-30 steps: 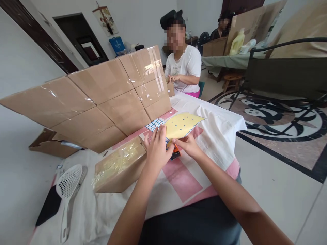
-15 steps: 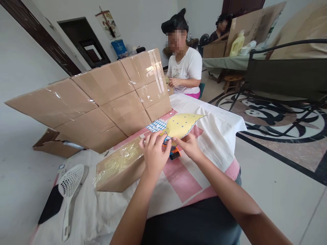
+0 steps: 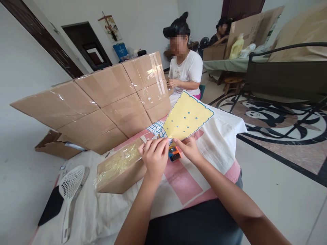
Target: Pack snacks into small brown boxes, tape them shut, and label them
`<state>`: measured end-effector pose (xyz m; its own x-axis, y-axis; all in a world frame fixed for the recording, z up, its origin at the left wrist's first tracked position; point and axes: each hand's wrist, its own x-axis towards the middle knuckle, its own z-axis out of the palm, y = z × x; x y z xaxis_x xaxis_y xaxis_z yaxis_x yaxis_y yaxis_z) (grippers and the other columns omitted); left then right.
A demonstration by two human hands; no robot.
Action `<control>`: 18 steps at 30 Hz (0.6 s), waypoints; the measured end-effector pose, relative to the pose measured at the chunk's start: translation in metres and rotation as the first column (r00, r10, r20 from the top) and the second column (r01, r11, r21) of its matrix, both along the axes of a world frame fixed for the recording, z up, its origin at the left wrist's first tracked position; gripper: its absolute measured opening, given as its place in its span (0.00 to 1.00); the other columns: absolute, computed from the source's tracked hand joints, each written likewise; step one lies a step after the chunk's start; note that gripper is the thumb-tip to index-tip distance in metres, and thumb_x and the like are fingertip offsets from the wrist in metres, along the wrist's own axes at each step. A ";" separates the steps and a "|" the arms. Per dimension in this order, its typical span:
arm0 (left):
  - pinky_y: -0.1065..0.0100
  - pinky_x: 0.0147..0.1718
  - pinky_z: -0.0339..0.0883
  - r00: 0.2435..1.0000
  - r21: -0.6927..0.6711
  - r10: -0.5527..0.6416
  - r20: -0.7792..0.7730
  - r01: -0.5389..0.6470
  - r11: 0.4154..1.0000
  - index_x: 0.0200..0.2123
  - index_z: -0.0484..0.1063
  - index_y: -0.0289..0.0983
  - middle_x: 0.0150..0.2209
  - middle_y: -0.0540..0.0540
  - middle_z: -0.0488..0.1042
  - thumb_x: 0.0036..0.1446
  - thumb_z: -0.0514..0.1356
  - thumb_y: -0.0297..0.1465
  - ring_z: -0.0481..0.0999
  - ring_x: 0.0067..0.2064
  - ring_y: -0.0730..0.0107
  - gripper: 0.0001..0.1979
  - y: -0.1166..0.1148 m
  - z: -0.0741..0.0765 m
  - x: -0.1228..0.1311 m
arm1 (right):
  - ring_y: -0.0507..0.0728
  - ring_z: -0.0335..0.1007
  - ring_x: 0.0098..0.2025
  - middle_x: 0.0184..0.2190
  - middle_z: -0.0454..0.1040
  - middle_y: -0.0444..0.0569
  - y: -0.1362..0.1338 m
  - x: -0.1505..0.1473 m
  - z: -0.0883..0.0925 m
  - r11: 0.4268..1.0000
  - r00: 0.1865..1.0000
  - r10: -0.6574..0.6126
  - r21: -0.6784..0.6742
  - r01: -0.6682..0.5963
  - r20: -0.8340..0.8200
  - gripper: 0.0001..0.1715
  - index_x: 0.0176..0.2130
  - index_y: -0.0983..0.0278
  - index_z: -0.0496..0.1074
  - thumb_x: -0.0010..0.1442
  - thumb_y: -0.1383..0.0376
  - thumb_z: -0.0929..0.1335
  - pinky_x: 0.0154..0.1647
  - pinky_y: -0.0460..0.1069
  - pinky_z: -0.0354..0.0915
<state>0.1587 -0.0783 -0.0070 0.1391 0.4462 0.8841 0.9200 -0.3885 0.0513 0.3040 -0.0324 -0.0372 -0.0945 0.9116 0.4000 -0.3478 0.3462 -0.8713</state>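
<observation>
A yellow sheet of paper (image 3: 187, 117) with blue scalloped edging and small blue squares rises from between my hands, tilted up and to the right. My left hand (image 3: 155, 153) pinches its lower left corner, where a blue-and-white grid pattern shows. Close beside it, my right hand (image 3: 188, 148) grips the lower edge between thumb and fingers. Under the hands lies a small orange, blue and black object (image 3: 174, 154), partly covered, whose kind I cannot make out. Another blue-and-white gridded piece (image 3: 155, 128) lies on the table just behind my left hand.
Stacked cardboard boxes (image 3: 120, 98) wall off the table's far left side. A taped box (image 3: 120, 170) sits left of my hands, with a white slotted skimmer (image 3: 72, 182) further left. Across the table sits a person in a white shirt (image 3: 187, 71).
The yellow paper has swung upright and opened out flatter, showing its broad face. Both hands keep hold of it near the same spot.
</observation>
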 end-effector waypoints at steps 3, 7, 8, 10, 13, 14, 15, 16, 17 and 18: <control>0.56 0.47 0.56 0.999 -0.079 0.013 0.035 -0.010 0.997 0.41 0.79 0.45 0.39 0.50 0.84 0.65 0.63 0.31 0.78 0.40 0.63 0.05 -0.001 -0.002 0.001 | 0.65 0.82 0.45 0.40 0.84 0.49 -0.001 0.001 0.003 1.000 1.000 -0.007 -0.006 0.007 0.019 0.22 0.37 0.59 0.83 0.55 0.45 0.76 0.54 0.61 0.77; 0.55 0.47 0.56 0.999 -0.091 0.041 0.015 -0.040 0.995 0.39 0.79 0.46 0.40 0.49 0.84 0.66 0.61 0.32 0.78 0.40 0.63 0.06 -0.002 -0.006 0.002 | 0.66 0.82 0.43 0.37 0.84 0.50 -0.004 0.001 0.006 1.000 0.999 -0.023 -0.014 0.023 0.048 0.23 0.37 0.59 0.82 0.56 0.43 0.75 0.52 0.62 0.77; 0.55 0.47 0.56 0.999 -0.085 0.044 0.011 -0.043 0.995 0.39 0.79 0.46 0.40 0.49 0.84 0.66 0.61 0.31 0.78 0.40 0.63 0.06 -0.002 -0.006 0.002 | 0.66 0.82 0.43 0.37 0.84 0.50 -0.004 0.001 0.006 1.000 0.998 -0.024 -0.011 0.025 0.051 0.24 0.37 0.59 0.82 0.55 0.43 0.75 0.52 0.62 0.76; 0.56 0.47 0.56 0.999 -0.085 0.046 0.015 -0.045 0.995 0.39 0.79 0.45 0.40 0.49 0.83 0.66 0.61 0.31 0.78 0.41 0.63 0.06 -0.001 -0.007 0.002 | 0.65 0.81 0.42 0.37 0.84 0.49 -0.005 0.001 0.007 1.000 0.998 -0.027 -0.009 0.028 0.056 0.24 0.36 0.59 0.81 0.55 0.43 0.75 0.52 0.60 0.76; 0.56 0.48 0.56 0.999 -0.103 0.032 0.017 -0.030 0.994 0.41 0.77 0.43 0.41 0.47 0.82 0.67 0.59 0.30 0.77 0.42 0.62 0.06 0.000 -0.007 0.004 | 0.62 0.80 0.38 0.34 0.82 0.48 -0.004 0.001 0.006 0.999 0.999 -0.031 -0.041 0.033 0.031 0.24 0.33 0.60 0.79 0.57 0.42 0.74 0.46 0.57 0.76; 0.56 0.49 0.56 1.000 -0.107 0.021 0.009 -0.020 0.994 0.41 0.77 0.42 0.41 0.46 0.82 0.68 0.58 0.30 0.78 0.43 0.62 0.06 0.000 -0.008 0.006 | 0.61 0.79 0.36 0.32 0.81 0.48 -0.003 0.002 0.005 0.997 1.000 -0.028 -0.067 0.028 0.008 0.25 0.33 0.60 0.78 0.58 0.41 0.73 0.44 0.56 0.76; 0.56 0.50 0.56 1.000 -0.104 0.009 -0.005 -0.010 0.994 0.41 0.76 0.41 0.41 0.46 0.82 0.68 0.57 0.29 0.78 0.43 0.62 0.07 0.000 -0.009 0.008 | 0.60 0.77 0.34 0.29 0.80 0.47 -0.002 0.002 0.004 0.995 1.000 -0.022 -0.097 0.021 -0.017 0.27 0.31 0.61 0.77 0.58 0.40 0.72 0.41 0.55 0.76; 0.57 0.50 0.56 1.000 -0.096 -0.004 -0.023 0.002 0.995 0.41 0.75 0.41 0.42 0.46 0.82 0.68 0.57 0.28 0.78 0.43 0.63 0.07 -0.001 -0.010 0.010 | 0.59 0.76 0.32 0.26 0.78 0.46 0.000 0.002 0.003 0.991 0.999 -0.016 -0.130 0.011 -0.038 0.28 0.30 0.61 0.76 0.58 0.39 0.72 0.38 0.53 0.75; 0.57 0.50 0.56 0.999 -0.084 -0.018 -0.041 0.014 0.996 0.41 0.75 0.41 0.42 0.46 0.82 0.68 0.57 0.27 0.78 0.44 0.63 0.07 -0.001 -0.012 0.012 | 0.58 0.74 0.30 0.24 0.75 0.45 0.001 0.003 0.002 0.986 0.999 -0.011 -0.164 0.002 -0.052 0.29 0.28 0.61 0.74 0.57 0.39 0.72 0.35 0.52 0.74; 0.57 0.50 0.56 0.998 -0.071 -0.030 -0.057 0.025 0.997 0.40 0.74 0.41 0.43 0.46 0.82 0.68 0.57 0.27 0.78 0.44 0.62 0.06 -0.002 -0.015 0.014 | 0.57 0.73 0.28 0.22 0.73 0.44 0.003 0.003 0.000 0.980 0.998 -0.006 -0.198 -0.005 -0.057 0.30 0.27 0.61 0.72 0.56 0.38 0.72 0.33 0.51 0.73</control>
